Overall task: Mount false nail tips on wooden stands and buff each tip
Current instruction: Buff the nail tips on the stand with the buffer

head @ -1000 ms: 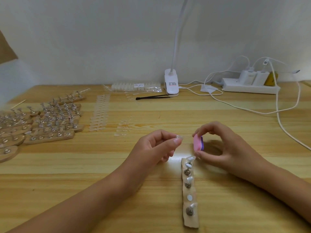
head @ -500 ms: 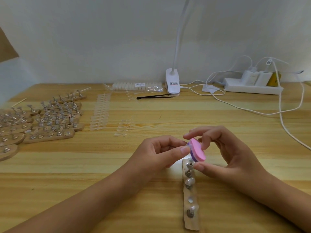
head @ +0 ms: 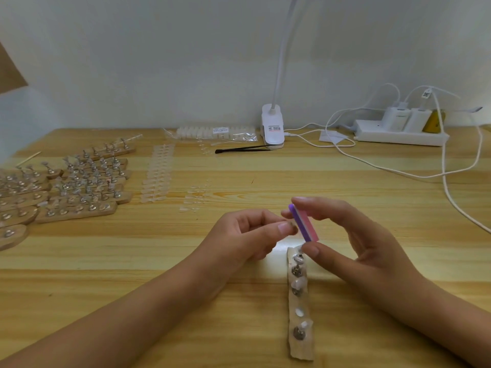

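My left hand [head: 248, 236] pinches a small clear nail tip [head: 291, 227] between thumb and forefinger, mostly hidden by the fingertips. My right hand [head: 353, 240] grips a pink and purple buffer block [head: 304, 222] by its two ends, and the block's face lies against the tip. Just below both hands a wooden stand strip [head: 300, 304] lies on the table, running toward me, with several metal holders that carry clear nail tips.
Several more wooden stands with tips [head: 71, 187] are grouped at the left. Strips of loose clear tips [head: 158, 176] lie beside them. At the back are a bag of tips [head: 215, 133], black tweezers [head: 243, 149], a clip lamp [head: 272, 127] and a power strip [head: 401, 132] with cables.
My right hand has brought the buffer block left and turned it upright against the tip. My left hand has shifted slightly right to meet it.
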Available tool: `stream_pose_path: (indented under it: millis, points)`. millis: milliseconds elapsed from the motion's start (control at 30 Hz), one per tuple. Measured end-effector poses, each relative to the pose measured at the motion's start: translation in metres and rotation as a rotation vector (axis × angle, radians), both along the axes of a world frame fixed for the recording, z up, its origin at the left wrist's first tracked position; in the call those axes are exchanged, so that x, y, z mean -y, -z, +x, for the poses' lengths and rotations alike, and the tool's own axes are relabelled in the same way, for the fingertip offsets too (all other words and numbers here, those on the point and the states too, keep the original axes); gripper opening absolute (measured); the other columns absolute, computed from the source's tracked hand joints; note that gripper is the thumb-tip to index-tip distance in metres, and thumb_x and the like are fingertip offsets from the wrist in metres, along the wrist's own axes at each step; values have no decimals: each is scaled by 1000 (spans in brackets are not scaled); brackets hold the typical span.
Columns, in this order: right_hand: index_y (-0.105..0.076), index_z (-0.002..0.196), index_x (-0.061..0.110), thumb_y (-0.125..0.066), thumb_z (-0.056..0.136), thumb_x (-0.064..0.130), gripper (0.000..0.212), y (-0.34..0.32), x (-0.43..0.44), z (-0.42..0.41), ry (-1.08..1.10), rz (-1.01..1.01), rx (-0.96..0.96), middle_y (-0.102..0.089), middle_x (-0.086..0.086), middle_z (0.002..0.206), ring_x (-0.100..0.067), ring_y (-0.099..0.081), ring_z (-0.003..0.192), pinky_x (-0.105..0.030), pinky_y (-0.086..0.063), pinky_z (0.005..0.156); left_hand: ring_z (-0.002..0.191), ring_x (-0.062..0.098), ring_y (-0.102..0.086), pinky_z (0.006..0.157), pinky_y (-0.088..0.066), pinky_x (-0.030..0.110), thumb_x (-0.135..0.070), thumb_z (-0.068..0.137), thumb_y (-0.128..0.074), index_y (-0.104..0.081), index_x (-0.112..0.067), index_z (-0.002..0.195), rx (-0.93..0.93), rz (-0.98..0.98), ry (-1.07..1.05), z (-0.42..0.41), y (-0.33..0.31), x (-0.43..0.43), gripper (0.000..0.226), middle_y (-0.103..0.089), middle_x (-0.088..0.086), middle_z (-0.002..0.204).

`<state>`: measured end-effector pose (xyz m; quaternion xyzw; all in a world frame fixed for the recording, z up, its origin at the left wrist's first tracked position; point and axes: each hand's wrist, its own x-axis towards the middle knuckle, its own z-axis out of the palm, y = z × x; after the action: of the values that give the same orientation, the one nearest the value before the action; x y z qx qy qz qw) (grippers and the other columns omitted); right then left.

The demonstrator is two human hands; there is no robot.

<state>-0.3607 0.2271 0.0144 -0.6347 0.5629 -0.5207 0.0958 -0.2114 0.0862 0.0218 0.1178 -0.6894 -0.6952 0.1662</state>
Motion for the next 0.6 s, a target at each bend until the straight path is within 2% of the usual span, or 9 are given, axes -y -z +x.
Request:
stream_pose_path:
  millis: [100,200,300,400,467,600]
  points:
    - [-51,130,36,-66,88,32,45,1,1,1,-10,-15,18,-61,16,126,-14,-58,121,-24,-42,103,51,2,-40,54,-36,11,-42,74,-68,-69,-27,66,-10,9,12,0,1,0,17,-52,-16,57]
    - [-49,128,35,-68,87,35,45,4,3,1,-14,-23,59,-63,14,123,-17,-61,118,-30,-45,102,51,2,-40,54,-37,10,-40,74,-69,-64,-26,64,-24,21,32,1,0,-1,17,-64,-16,66]
    - [-49,127,30,-69,87,36,45,3,3,-1,-1,-30,113,-67,7,119,-22,-63,115,-38,-47,100,54,-4,-49,56,-39,7,-36,74,-69,-66,-25,72,-37,4,56,3,-1,-3,12,-62,-17,62]
    - [-55,125,27,-70,85,38,44,2,2,-4,21,-53,171,-66,3,124,-24,-60,120,-37,-48,99,55,-6,-53,56,-40,5,-30,76,-74,-66,-16,81,-30,4,40,3,-1,-3,16,-61,-18,61]
    - [-58,124,24,-69,85,41,44,1,2,-4,19,-48,192,-66,5,124,-23,-59,121,-34,-49,98,55,-6,-54,56,-40,5,-22,80,-69,-65,-14,82,-29,6,55,3,-1,-4,9,-62,-17,62]
    - [-60,126,21,-65,87,33,42,-1,3,-2,-9,-2,107,-67,5,122,-24,-60,117,-36,-50,96,58,-7,-57,57,-41,4,-17,85,-67,-64,-15,83,-22,-49,112,3,-2,-7,4,-64,-18,64]
